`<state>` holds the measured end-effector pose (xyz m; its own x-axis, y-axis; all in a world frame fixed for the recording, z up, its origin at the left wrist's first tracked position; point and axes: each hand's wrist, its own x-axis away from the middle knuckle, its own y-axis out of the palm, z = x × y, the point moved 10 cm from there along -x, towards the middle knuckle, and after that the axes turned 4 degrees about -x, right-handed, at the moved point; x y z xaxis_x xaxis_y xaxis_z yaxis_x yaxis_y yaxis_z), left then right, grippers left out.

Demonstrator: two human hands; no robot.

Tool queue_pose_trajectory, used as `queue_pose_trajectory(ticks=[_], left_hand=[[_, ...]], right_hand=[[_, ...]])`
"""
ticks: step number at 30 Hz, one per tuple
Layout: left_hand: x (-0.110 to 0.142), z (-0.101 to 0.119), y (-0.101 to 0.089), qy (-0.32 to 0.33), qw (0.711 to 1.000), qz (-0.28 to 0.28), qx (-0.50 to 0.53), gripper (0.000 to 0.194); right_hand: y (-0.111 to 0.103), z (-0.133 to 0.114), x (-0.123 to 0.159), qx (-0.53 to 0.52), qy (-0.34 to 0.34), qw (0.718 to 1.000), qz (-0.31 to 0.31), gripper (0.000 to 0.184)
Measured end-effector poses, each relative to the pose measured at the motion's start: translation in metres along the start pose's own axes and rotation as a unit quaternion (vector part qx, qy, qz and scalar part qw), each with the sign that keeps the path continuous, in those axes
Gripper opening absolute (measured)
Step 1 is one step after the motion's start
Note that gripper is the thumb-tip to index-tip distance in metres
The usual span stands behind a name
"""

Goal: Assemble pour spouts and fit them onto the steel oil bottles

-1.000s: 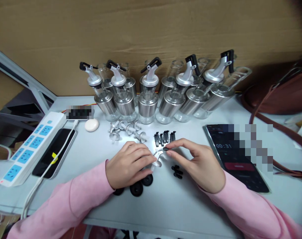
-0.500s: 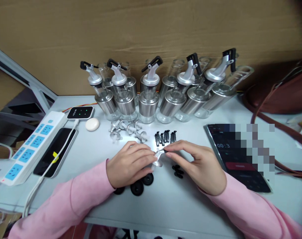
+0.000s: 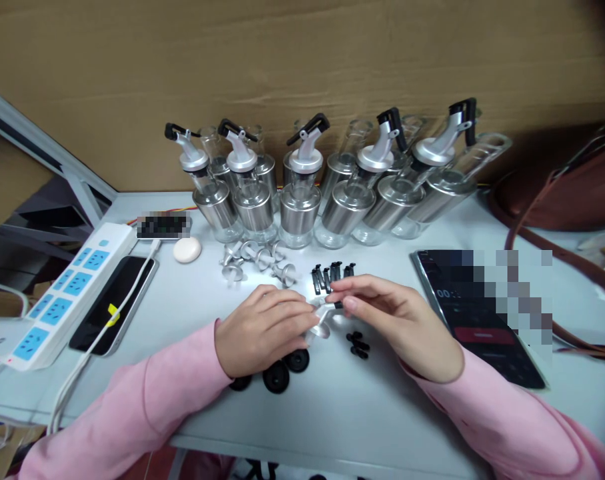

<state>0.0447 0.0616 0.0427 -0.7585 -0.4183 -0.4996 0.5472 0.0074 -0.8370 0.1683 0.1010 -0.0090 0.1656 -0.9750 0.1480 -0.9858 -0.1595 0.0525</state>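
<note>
Head view puts the silver pourer [image 3: 322, 324] near the middle of the bench [image 3: 302, 420], between the two hands, with a small black tip [image 3: 338, 305] at its raised end. The left hand [image 3: 265, 327] covers part of the pourer and also overlaps the black discs [image 3: 276, 377] lying just below it. Small black caps [image 3: 358, 347] sit in a cluster near the right thumb. Above the pourer stands a row of black levers [image 3: 326, 280], its lower right end hidden behind the right index finger. Loose silver spouts [image 3: 285, 273] lie in a heap beyond the left hand.

Farther back, glass bottles with metal sleeves [image 3: 300, 207] stand in rows against cardboard [image 3: 302, 60]; five carry silver pourers with black levers on top. Off to the left lie a round white object [image 3: 187, 250], a dark phone [image 3: 102, 313] with a white cable across it, and a power strip [image 3: 72, 290]. A larger phone [image 3: 462, 327] and a brown bag [image 3: 557, 180] are on the right.

The left fingers lie close together, curled over and gripping the pourer, the thumb mostly out of sight. On the right hand [image 3: 407, 320], thumb and index finger are slightly apart around the black tip; whether they pinch it cannot be told.
</note>
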Motion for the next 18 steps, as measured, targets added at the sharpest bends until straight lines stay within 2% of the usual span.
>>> queue_pose_trajectory(ticks=[3,9,18], left_hand=[[0.000,0.001,0.001,0.003,1.000,-0.001,-0.008,0.020],[0.000,0.002,0.002,0.006,1.000,-0.002,-0.006,0.020],[-0.001,0.001,0.002,0.004,1.000,-0.009,-0.001,0.021]], right_hand=[[0.008,0.014,0.000,-0.074,0.060,0.995,-0.040,0.028],[0.019,0.022,0.000,-0.147,0.105,0.980,-0.087,0.034],[0.022,0.028,0.001,-0.209,0.138,0.965,-0.079,0.036]])
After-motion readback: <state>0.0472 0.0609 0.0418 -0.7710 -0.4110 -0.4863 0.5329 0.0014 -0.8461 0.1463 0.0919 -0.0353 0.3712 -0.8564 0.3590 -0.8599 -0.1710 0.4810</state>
